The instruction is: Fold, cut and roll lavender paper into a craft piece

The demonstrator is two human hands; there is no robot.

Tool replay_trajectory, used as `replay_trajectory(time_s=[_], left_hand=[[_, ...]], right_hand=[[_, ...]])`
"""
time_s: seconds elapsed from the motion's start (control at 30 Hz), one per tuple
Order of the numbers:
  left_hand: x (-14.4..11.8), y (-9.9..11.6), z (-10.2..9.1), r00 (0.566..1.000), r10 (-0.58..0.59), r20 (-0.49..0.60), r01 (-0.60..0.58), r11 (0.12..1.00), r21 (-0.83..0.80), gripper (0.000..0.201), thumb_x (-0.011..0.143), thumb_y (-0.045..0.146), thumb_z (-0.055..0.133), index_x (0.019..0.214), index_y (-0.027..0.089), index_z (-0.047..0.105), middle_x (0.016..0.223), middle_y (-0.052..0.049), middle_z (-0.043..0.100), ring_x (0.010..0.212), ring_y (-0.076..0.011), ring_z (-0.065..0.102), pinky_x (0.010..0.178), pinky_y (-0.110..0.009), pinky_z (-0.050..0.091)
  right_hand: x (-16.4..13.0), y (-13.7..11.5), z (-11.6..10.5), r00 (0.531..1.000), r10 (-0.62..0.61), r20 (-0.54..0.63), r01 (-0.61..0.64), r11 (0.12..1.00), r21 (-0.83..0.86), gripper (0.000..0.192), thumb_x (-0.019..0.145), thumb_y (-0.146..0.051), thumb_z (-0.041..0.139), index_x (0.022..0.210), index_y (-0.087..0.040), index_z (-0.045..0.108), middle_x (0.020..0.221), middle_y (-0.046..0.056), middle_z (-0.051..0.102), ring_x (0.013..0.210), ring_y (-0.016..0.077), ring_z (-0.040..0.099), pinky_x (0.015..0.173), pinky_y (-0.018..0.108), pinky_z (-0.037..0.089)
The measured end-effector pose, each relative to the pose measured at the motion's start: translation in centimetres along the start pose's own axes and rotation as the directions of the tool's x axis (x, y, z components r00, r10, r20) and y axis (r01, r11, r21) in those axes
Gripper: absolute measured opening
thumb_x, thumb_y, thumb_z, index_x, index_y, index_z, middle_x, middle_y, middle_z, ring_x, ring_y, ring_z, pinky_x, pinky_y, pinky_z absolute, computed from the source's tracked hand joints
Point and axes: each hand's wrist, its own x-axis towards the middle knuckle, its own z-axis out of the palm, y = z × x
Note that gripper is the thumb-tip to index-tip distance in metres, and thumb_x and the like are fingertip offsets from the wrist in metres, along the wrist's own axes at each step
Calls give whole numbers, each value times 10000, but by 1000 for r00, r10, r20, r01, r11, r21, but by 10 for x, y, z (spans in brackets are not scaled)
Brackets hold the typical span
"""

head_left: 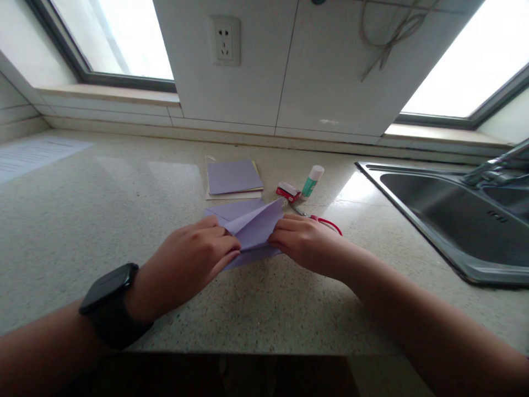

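Folded purple paper (254, 229) at frame centre, on speckled surface (124, 220), between both hands. Left hand (192, 259) pinching paper's left edge, fingertips pressed on fold. Right hand (306, 242) pinching right edge, raised flap peaking between hands. Black watch (109, 303) on left wrist. Just above: purple paper stack (233, 177), red box (288, 191), glue stick (312, 181). Red-handled scissors (326, 222) behind right hand. Sink (454, 215) at right.

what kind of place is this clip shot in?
Most likely a home kitchen: a speckled stone counter with a steel sink and tap set into it, and a tiled wall with a socket between two windows.
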Motion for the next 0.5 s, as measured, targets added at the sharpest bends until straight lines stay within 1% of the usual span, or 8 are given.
replay_trajectory(time_s=[0.07,0.17,0.3,0.4,0.5], left_hand=[[0,-1,0,1000,-14,3,14,1000,-17,194,1006,273,548,1041,238,735,914,-46,698,937,-242,582,835,-391,469],[0,-2,1,998,-64,27,66,996,-68,210,1011,284,531,1035,242,735,930,-49,692,942,-240,594,848,-405,470],[2,-2,3,991,-124,45,128,985,-118,218,1006,276,527,1001,221,738,968,-63,690,974,-243,590,894,-424,462],[2,-2,4,990,-139,38,143,983,-112,221,1007,279,527,980,217,738,964,-66,688,986,-251,583,906,-438,455],[2,-1,3,991,-131,22,133,987,-87,200,1003,279,541,988,228,734,930,-56,685,963,-253,579,870,-430,460]], right_hand=[[0,0,1,1000,7,5,-7,1000,-10,171,979,-102,533,941,-142,695,891,73,659,857,194,571,817,336,461],[1,-2,-1,1000,9,-11,-9,1000,11,172,997,-149,532,936,-151,692,872,63,650,823,182,559,782,320,448],[5,-7,-5,1000,11,-12,-11,1000,19,212,1020,-216,520,928,-147,698,859,71,643,804,181,558,764,320,445],[7,-8,-6,1000,-5,-21,5,1000,-10,245,1019,-211,518,886,-145,713,869,83,645,820,189,565,780,325,452],[8,-8,-6,1000,5,-13,-5,1000,-11,251,1014,-194,516,873,-138,716,846,81,649,812,194,574,778,328,459]])
